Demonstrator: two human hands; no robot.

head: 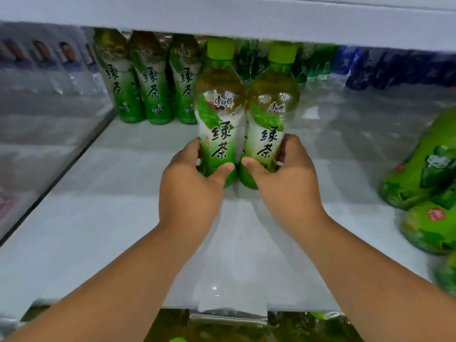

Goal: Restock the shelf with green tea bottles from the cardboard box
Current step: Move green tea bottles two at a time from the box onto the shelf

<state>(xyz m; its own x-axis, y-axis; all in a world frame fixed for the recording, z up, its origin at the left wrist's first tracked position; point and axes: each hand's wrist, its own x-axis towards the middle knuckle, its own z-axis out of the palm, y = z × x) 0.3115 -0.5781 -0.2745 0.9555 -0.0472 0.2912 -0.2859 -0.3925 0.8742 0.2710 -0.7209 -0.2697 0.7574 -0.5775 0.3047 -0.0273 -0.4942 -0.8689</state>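
**Two green tea bottles in my hands, the shelf row ahead and to the left**

My left hand (191, 178) wraps the lower part of one green tea bottle (218, 114), thumb across the front of its label. My right hand (283, 174) grips a second bottle (270, 117) the same way. The two bottles are upright, side by side and touching or nearly so, with their yellow-green caps pointing up toward the underside of the upper shelf (246, 18). Their bases are at or just above the white shelf (111, 218) (I cannot tell whether they rest on it yet).

What matters for the next move is the row of shelved bottles (148, 82). It stands beyond my hands and off to the left, at the back of the shelf, three bottles upright with labels facing me. The rightmost one is just behind and left of the bottle in my left hand. My left hand is the nearer one to that row, and bare shelf lies directly beyond my right hand's bottle. As I judge it, both bottles need to slide straight back, staying upright, to extend the row rightward.

To the right of my right hand, well apart, lie green packets (424, 174).
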